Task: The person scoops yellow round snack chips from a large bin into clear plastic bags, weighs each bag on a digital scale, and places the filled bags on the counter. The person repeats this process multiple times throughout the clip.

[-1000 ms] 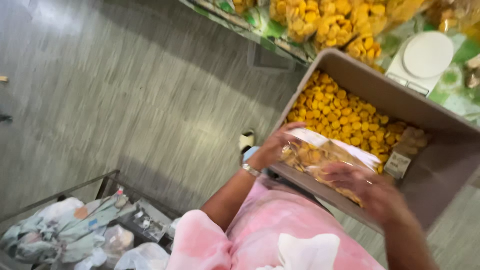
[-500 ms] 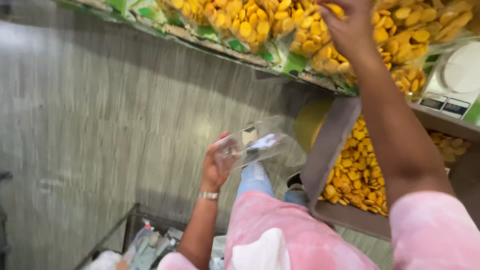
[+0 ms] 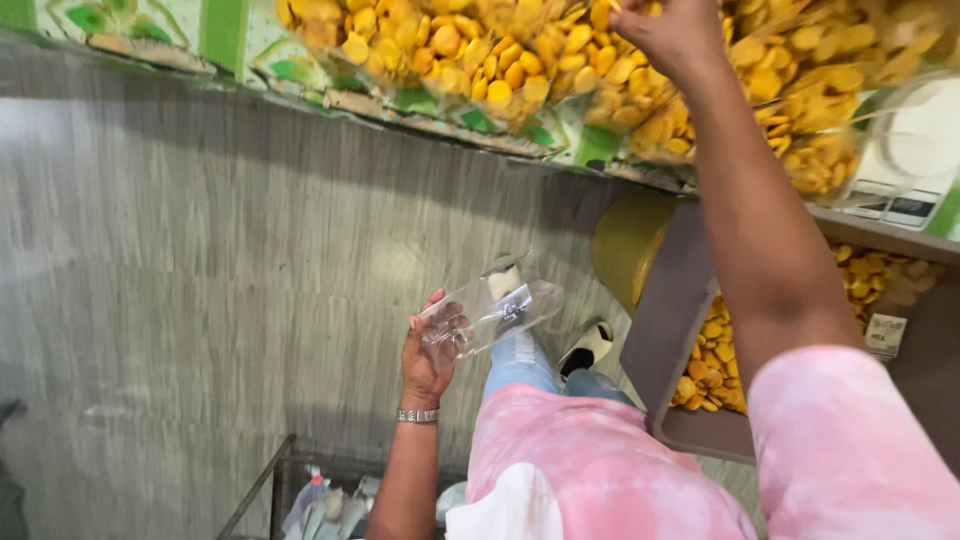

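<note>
Clear plastic bag (image 3: 490, 312) sits a little toward 7 o'clock of the view's centre, empty and crumpled, pinched at its lower end by the left hand (image 3: 428, 352), whose fingers curl closed around the film while the rest of the bag fans out toward 2 o'clock. A metal wristwatch (image 3: 417, 415) circles that wrist. The right hand (image 3: 672, 35) is raised to 12 o'clock, reaching into the bagged yellow snacks (image 3: 520, 55) stacked along the shelf (image 3: 440, 118); its fingers seem to be closed on one of the packs, though the top edge of the view cuts them off and I cannot tell for certain. Below the shelf at 3 o'clock, a grey tray (image 3: 668, 330) holds loose yellow snack pieces (image 3: 712, 362) and a small paper label (image 3: 885, 335). A white scale (image 3: 915, 165) stands at the right edge, just beside the hanging packs. Pink tie-dye sleeves and shirt (image 3: 590, 455) fill the lower part, with jeans and a black-and-white shoe (image 3: 588, 348) over the grey wood-look floor (image 3: 200, 300). At 7 o'clock, a wire basket (image 3: 300, 495) holds bagged goods.
</note>
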Motion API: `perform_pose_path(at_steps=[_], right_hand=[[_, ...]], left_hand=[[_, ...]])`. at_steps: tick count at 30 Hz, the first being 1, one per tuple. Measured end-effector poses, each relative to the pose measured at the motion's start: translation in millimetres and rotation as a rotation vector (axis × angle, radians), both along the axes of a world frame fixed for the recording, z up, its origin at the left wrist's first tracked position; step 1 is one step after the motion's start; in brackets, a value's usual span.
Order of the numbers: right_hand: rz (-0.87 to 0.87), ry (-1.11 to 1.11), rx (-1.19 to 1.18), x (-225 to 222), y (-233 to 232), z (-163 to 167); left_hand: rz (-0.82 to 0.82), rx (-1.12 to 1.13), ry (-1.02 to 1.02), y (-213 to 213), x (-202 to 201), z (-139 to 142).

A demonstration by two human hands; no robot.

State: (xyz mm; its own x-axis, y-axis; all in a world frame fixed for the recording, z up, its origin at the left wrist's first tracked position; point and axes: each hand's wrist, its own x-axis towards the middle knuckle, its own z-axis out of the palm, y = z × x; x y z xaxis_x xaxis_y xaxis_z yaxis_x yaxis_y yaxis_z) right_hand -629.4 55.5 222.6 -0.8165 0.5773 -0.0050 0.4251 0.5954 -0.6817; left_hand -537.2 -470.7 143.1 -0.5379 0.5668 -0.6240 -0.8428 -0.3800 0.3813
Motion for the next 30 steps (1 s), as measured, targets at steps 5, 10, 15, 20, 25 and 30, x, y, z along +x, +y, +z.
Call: perform_pose_path(at_steps=[5,10,15,20,25,30], right_hand=[[0.078,0.419,-0.908,159.7,2.8,60.6],[-0.205,0.033,-0.985,371.9,-45.3,23.8],[-0.600,-0.313,-0.992,594.1,-7.9,-13.9],[-0.868,-0.002,-0.740,772.3,149.6,70.4],[-1.179,0.402,-0.607,840.3,199.5,99.1],[-0.617,-0.120,-0.433,774.3,112.2,14.2]], left_hand=[[-0.065,0.034,0.054,16.6,-0.7,-2.4],[-0.174,0.073,0.011,50.0,24.5,3.3],[-0.244,0.128,0.055,94.5,87.9,16.3],[-0.326,0.147,0.057,136.5,165.8,32.1],[-0.355,0.159,0.087,153.1,213.2,50.9],[-0.319,0.137,0.119,163.0,222.5,67.2]])
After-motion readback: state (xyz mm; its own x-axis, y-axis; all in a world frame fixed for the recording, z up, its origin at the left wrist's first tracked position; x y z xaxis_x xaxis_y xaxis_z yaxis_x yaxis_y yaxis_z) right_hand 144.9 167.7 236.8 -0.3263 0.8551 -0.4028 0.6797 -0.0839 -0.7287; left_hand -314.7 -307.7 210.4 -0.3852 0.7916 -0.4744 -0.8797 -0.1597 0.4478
